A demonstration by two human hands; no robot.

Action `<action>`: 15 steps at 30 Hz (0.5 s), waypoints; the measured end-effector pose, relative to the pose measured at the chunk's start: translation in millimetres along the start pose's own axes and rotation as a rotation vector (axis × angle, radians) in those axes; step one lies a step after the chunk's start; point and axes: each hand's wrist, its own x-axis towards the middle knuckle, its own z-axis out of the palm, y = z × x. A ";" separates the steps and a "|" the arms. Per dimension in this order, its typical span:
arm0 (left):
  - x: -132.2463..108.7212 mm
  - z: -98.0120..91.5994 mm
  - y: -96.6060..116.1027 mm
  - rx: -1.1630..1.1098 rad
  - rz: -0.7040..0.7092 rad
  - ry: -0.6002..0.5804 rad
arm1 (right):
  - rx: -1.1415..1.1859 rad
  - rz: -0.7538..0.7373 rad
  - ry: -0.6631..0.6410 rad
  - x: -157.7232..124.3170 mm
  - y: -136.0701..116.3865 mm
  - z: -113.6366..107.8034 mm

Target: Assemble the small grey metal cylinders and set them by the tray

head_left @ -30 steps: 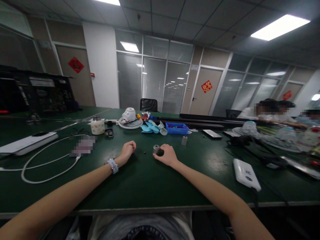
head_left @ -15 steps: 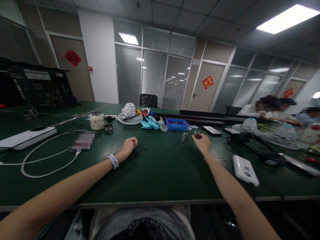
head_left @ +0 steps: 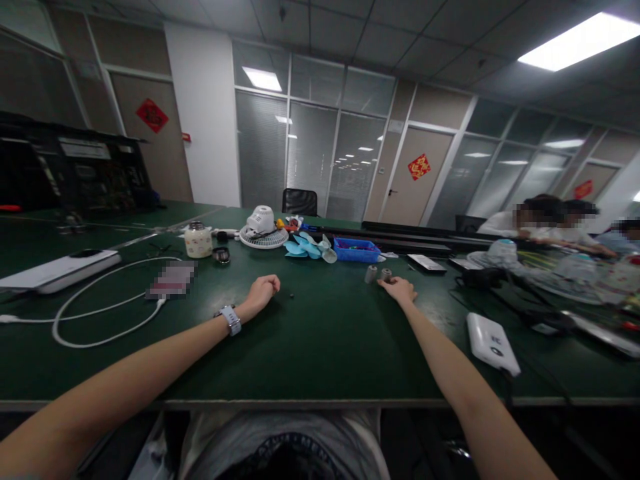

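My right hand (head_left: 399, 291) rests low over the table, its fingers closed around the lower part of a small metal cylinder (head_left: 386, 273). Just left of it stands a second, similar metal cylinder (head_left: 371, 274), upright and slightly apart. The fingers partly hide the held cylinder's base. My left hand (head_left: 262, 293) lies on the green tabletop (head_left: 320, 347) with curled fingers, a watch (head_left: 231, 320) on that wrist; nothing shows in it. A tiny dark piece (head_left: 292, 295) lies to the right of the left hand.
Along the back are a white fan part (head_left: 263, 230), blue fan blades (head_left: 303, 247) and a blue bin (head_left: 356, 251). A jar (head_left: 199, 241) and looped white cable (head_left: 95, 344) lie left. A white device (head_left: 493, 343) lies right; other people sit far right.
My right hand has shifted slightly left and lowered the metal cylinder beside the other one. The left hand stays put; the camera view has shifted a little.
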 end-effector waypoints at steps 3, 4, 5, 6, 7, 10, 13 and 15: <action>0.5 -0.6 -1.3 0.026 0.012 -0.014 | 0.112 -0.013 0.232 -13.5 -10.2 -10.6; 0.8 -0.6 -1.7 0.034 0.016 -0.018 | 0.147 -0.072 0.345 -20.3 -17.2 -14.5; 1.0 -0.6 -2.1 0.043 0.019 -0.021 | 0.171 -0.165 0.437 -28.5 -25.9 -17.7; 1.2 -0.6 -2.4 0.051 0.022 -0.023 | 0.184 -0.284 0.483 -38.3 -36.2 -19.8; 1.4 -0.7 -2.8 0.058 0.024 -0.024 | 0.187 -0.413 0.471 -49.9 -47.5 -20.3; 1.1 -1.3 -3.1 0.078 0.035 -0.026 | 0.161 -0.760 0.127 -93.8 -82.5 -11.5; 0.4 -2.0 -2.5 0.099 0.050 -0.024 | 0.070 -1.037 -0.363 -139.8 -110.8 5.6; 0.2 -2.1 -1.8 0.113 0.061 -0.023 | 0.016 -1.126 -0.581 -161.7 -124.1 15.4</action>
